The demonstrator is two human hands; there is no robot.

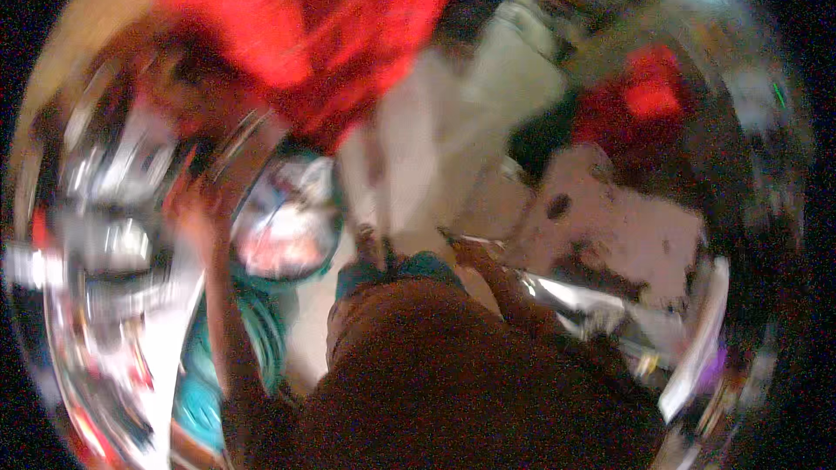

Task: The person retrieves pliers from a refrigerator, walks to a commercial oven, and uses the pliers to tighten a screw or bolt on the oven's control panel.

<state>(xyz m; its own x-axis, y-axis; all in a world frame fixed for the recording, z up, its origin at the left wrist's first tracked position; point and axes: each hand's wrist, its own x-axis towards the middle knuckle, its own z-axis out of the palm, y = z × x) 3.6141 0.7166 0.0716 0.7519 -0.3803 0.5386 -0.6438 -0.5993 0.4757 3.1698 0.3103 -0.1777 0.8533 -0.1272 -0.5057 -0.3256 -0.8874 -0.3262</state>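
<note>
Pale floor lies blurred below a bright red, sheet-like expanse. On the person's left sits a rounded, teal-rimmed container with mixed white and pinkish contents, its longer axis apparently running roughly fore-and-aft. The left hand is the nearer, just beside it, so that the container lies rightward of those fingers; the right hand is well apart, farther right. Blur prevents telling whether either hand's fingers are loose or grasping.
</note>
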